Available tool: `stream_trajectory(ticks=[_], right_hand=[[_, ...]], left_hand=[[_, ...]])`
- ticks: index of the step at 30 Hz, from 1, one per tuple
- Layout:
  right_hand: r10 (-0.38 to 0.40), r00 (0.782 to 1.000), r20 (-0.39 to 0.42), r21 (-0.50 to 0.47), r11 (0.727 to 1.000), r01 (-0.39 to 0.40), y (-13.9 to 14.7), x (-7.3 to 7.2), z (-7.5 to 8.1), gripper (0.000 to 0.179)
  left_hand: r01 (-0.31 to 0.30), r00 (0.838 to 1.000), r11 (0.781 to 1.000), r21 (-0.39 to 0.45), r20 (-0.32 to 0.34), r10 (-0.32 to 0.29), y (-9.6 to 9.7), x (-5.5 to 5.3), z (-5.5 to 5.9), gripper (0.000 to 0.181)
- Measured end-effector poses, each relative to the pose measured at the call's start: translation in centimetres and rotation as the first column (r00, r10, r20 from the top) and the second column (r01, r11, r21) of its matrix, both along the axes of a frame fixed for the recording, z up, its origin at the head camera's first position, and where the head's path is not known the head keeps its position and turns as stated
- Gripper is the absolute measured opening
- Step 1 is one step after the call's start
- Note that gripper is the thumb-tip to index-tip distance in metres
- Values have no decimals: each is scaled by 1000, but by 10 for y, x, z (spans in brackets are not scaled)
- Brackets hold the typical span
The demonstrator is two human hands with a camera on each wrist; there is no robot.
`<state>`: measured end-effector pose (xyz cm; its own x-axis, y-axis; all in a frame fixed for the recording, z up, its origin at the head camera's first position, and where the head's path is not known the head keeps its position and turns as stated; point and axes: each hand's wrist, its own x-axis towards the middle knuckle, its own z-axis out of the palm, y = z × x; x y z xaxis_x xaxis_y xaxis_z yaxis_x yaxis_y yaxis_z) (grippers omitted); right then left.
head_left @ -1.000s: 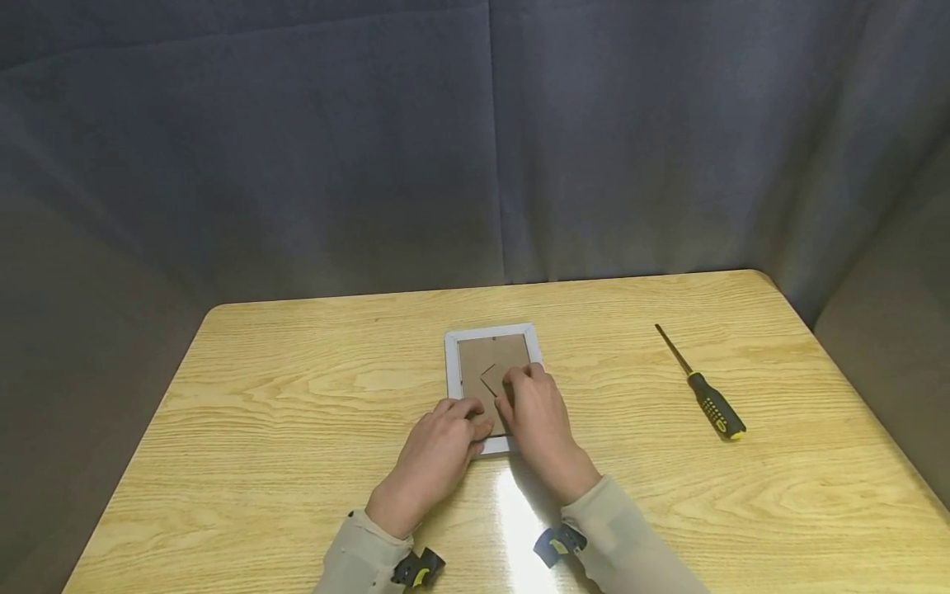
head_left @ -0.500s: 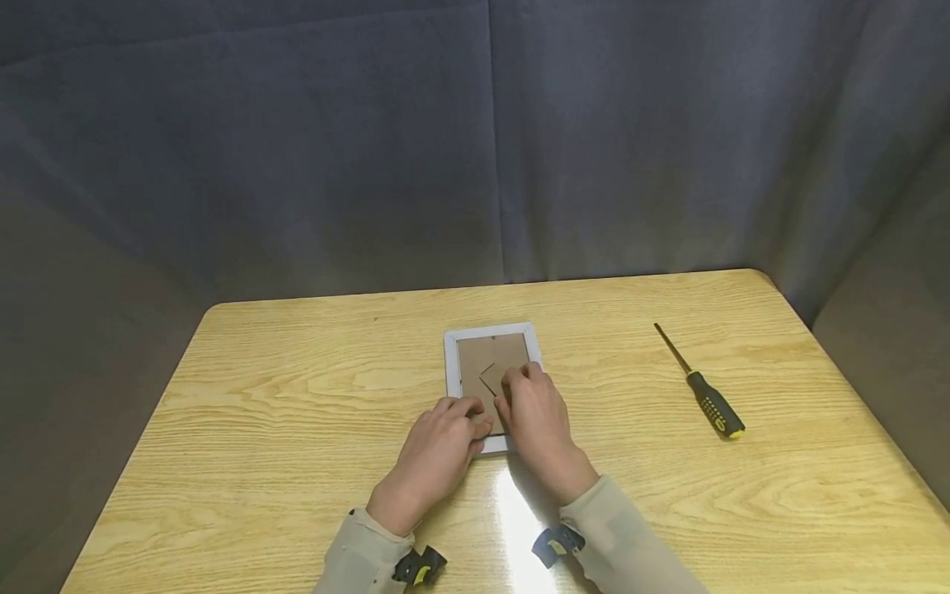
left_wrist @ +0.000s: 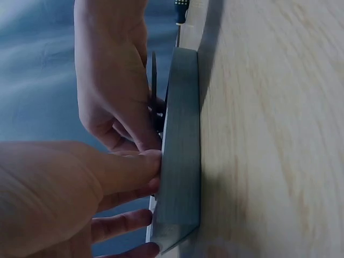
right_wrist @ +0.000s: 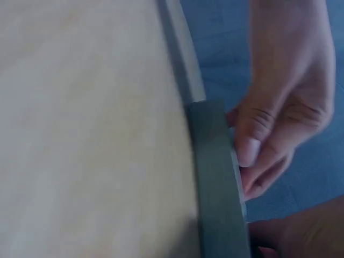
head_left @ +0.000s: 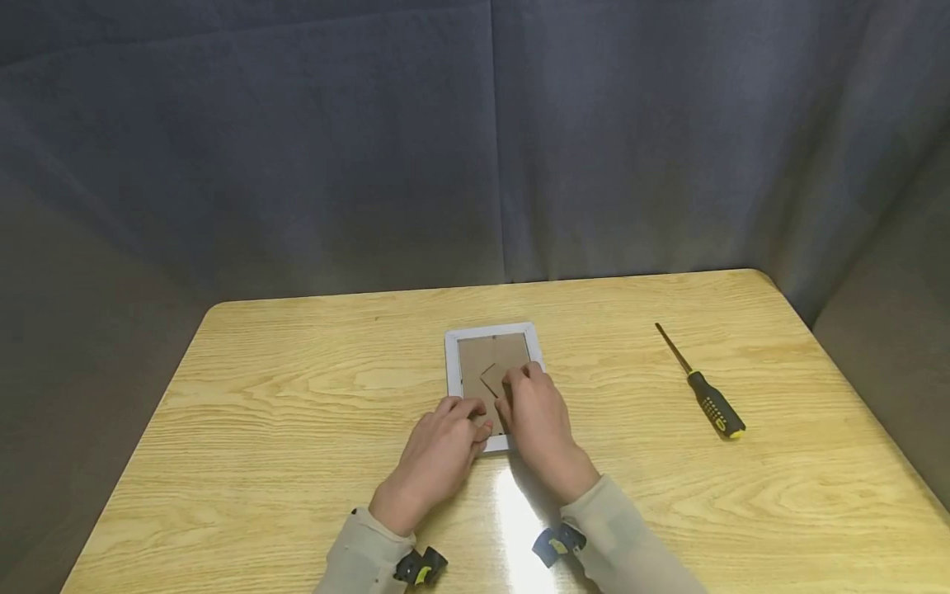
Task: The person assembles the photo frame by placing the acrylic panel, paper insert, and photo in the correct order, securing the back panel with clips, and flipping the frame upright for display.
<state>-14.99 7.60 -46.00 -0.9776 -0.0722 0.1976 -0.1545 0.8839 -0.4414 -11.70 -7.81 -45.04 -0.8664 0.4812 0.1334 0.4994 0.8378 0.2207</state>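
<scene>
A picture frame (head_left: 452, 363) with a pale rim lies back up on the wooden table, its brown backing board (head_left: 475, 355) showing. Dark angled lines mark the board's middle. My left hand (head_left: 438, 450) rests on the lower left part of the frame; in the left wrist view its thumb and fingertips touch the rim (left_wrist: 180, 134). My right hand (head_left: 540, 417) has bent fingers on the right part of the board, with their tips hidden in the head view. A thin dark strip (left_wrist: 154, 80) stands up beside those fingers. Whether they pinch anything is hidden.
A screwdriver (head_left: 714, 404) with a black and yellow handle lies to the right of the frame, blade pointing away. Dark grey curtains (head_left: 297, 165) hang behind and beside the table (head_left: 297, 363). Each sleeve carries a dark wrist strap (head_left: 420, 567).
My left fingers have shifted very slightly on the frame's lower part. The frame, right hand and screwdriver stay practically where they were.
</scene>
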Motion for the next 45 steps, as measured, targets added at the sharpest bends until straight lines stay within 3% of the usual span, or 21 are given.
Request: stream_trajectory(ticks=[22, 45], right_hand=[[43, 995, 95, -60, 998, -37, 6, -1, 10, 32], [92, 982, 164, -17, 996, -90, 8, 6, 20, 37]], left_hand=[[-8, 999, 1000, 2, 54, 8, -2, 1, 6, 24], [-11, 994, 999, 37, 113, 7, -6, 3, 15, 20]])
